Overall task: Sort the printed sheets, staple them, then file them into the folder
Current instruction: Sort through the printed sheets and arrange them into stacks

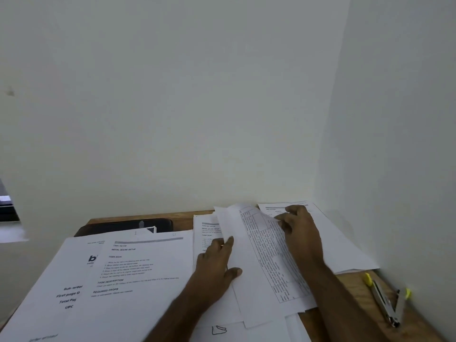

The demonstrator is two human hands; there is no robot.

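Printed white sheets cover the wooden desk (350, 282). A sheet with a dense table (269, 253) lies tilted on the middle pile. My right hand (299, 233) pinches its upper right edge, which lifts slightly. My left hand (217, 262) rests flat on the left part of the same pile, fingers spread. A larger pile with a task description page (133, 267) lies at the left. Another sheet (328, 233) lies at the far right corner. A silver stapler with yellow tips (387, 302) lies open on the desk at the right. A black folder (123, 227) lies behind the left pile.
White walls close in behind and to the right of the desk, forming a corner. A sheet with a hand-drawn mark (219, 330) lies at the near edge. A window ledge (9, 218) shows at the far left.
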